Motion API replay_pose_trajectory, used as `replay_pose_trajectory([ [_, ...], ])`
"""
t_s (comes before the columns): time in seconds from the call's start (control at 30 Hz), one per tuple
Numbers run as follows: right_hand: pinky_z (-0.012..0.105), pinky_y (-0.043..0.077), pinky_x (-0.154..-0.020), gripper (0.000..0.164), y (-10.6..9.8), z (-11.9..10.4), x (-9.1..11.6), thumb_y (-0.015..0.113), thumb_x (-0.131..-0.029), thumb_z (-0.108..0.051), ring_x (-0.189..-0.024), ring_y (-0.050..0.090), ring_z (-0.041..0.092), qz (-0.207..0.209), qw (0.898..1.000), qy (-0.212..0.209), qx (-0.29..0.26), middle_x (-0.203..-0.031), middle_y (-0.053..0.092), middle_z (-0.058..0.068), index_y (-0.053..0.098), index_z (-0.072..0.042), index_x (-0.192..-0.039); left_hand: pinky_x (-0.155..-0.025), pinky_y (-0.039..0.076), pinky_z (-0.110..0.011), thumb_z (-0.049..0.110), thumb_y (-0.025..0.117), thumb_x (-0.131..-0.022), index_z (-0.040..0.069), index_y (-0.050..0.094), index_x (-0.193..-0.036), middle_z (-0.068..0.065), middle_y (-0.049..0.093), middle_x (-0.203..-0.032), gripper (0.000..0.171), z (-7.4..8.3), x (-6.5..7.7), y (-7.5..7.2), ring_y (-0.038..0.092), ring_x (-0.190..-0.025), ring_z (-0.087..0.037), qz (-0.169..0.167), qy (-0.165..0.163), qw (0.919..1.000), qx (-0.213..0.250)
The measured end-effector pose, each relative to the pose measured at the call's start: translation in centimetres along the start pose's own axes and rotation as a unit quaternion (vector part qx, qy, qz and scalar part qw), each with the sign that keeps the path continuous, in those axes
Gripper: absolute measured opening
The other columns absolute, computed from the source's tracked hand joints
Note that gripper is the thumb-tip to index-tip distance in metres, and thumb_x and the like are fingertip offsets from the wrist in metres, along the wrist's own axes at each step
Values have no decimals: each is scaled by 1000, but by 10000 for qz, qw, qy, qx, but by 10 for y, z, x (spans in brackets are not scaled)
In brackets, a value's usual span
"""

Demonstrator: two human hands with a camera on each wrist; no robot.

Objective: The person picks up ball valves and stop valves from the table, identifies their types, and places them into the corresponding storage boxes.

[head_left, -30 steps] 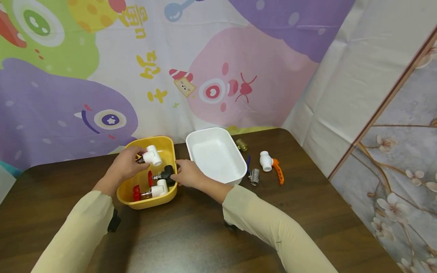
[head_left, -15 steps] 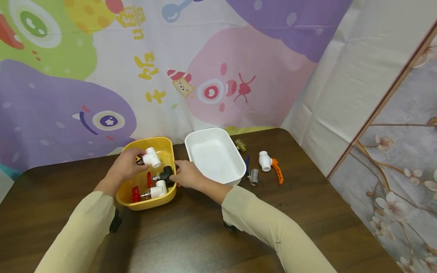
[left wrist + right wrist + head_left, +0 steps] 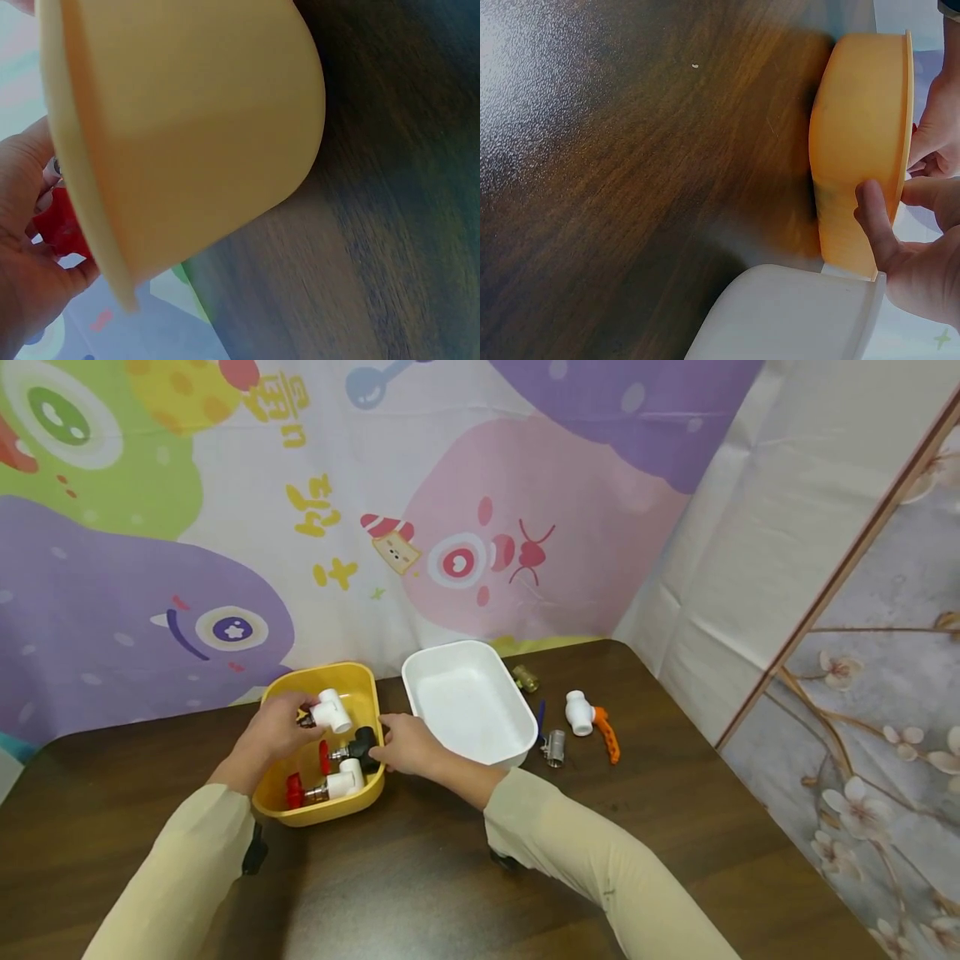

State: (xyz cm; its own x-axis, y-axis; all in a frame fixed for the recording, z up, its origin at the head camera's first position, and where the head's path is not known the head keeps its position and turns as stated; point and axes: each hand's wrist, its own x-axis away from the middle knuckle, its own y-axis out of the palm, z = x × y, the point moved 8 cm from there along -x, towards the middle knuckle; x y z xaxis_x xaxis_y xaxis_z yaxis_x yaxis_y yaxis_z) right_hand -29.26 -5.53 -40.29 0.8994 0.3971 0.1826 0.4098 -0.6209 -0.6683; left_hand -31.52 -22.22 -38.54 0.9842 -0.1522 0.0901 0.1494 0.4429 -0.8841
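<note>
My left hand (image 3: 279, 727) grips a white tee-shaped valve (image 3: 332, 712) over the far half of a yellow bin (image 3: 318, 817). That valve's red handle (image 3: 61, 225) shows between the fingers in the left wrist view. Below it in the bin lie a black valve with a red handle (image 3: 363, 749) and another white valve with a red handle (image 3: 343, 781). My right hand (image 3: 408, 743) pinches the bin's right rim, its thumb on the outer wall in the right wrist view. Most fingers of the left hand are hidden in the head view.
Right of the bin stands a white bin (image 3: 468, 693). Beyond it lie a brass fitting (image 3: 527, 678), a steel ball valve with a blue lever (image 3: 554, 748) and a white ball valve with an orange lever (image 3: 580, 714). A printed cloth (image 3: 450, 485) hangs behind the table.
The held white valve has come down slightly in my left hand, over the bin. My right hand stays on the rim. The head view has shifted a little.
</note>
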Motion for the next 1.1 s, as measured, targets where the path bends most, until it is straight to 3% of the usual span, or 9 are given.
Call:
replay_pose_trajectory([
  [0.9, 19, 46, -50, 60, 2, 3, -2, 66, -87, -19, -56, 58, 9, 27, 10000, 78, 23, -73, 63, 0, 42, -7, -140, -100, 39, -56, 13, 66, -85, -9, 51, -120, -28, 53, -118, 44, -5, -7, 12, 48, -105, -40, -238, -84, 9997, -24],
  [1.1, 18, 46, -48, 60, 0, -1, 0, 66, -86, -15, -59, 64, 14, 24, 10000, -88, -24, -76, 67, 3, 42, -4, -140, -100, 40, -55, 13, 66, -85, -8, 51, -120, -27, 53, -118, 43, -9, -9, 15, 49, -105, -39, -290, -151, 9994, 105],
])
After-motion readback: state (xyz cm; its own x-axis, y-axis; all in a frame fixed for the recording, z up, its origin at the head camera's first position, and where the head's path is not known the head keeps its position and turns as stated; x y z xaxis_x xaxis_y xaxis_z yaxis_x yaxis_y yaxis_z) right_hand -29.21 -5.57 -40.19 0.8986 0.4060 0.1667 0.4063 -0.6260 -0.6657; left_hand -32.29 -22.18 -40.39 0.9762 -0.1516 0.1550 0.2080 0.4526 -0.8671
